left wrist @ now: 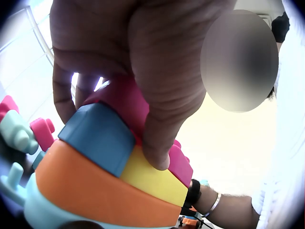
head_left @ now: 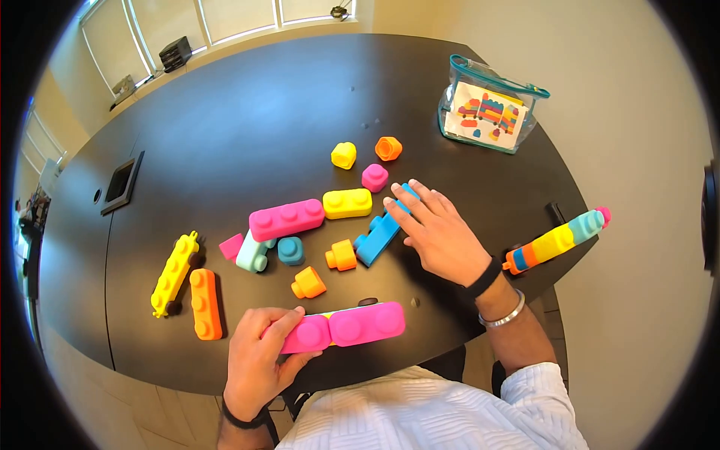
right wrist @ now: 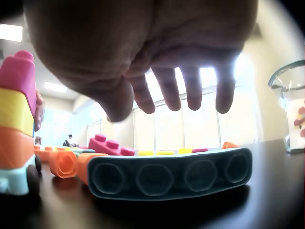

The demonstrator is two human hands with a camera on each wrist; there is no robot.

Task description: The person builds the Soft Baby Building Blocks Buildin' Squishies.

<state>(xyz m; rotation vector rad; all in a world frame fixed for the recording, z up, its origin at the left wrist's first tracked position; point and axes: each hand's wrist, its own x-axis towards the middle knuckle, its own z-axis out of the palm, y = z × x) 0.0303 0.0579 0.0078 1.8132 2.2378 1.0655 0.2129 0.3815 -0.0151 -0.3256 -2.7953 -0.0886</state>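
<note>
My left hand (head_left: 259, 356) grips a wheeled toy-block car (head_left: 367, 326) by its top, near the front of the table. The thumb lies on one side and the fingers on the other. In the left wrist view the car shows pink blocks over a blue block (left wrist: 100, 136) and a yellow block (left wrist: 155, 179), then an orange block (left wrist: 105, 191) and a light blue base. Over a long blue block (head_left: 377, 241) reaches my right hand (head_left: 446, 244), fingers extended. The right wrist view shows those fingers above the block, whose hollow underside (right wrist: 169, 179) faces the camera.
Loose blocks lie mid-table, among them a long pink block (head_left: 286, 219) and a yellow block (head_left: 347, 203). A yellow wheeled piece (head_left: 175, 275) and an orange block (head_left: 205, 304) are at left. A multicoloured wheeled stack (head_left: 556, 241) lies at right, a clear bag (head_left: 487, 112) behind.
</note>
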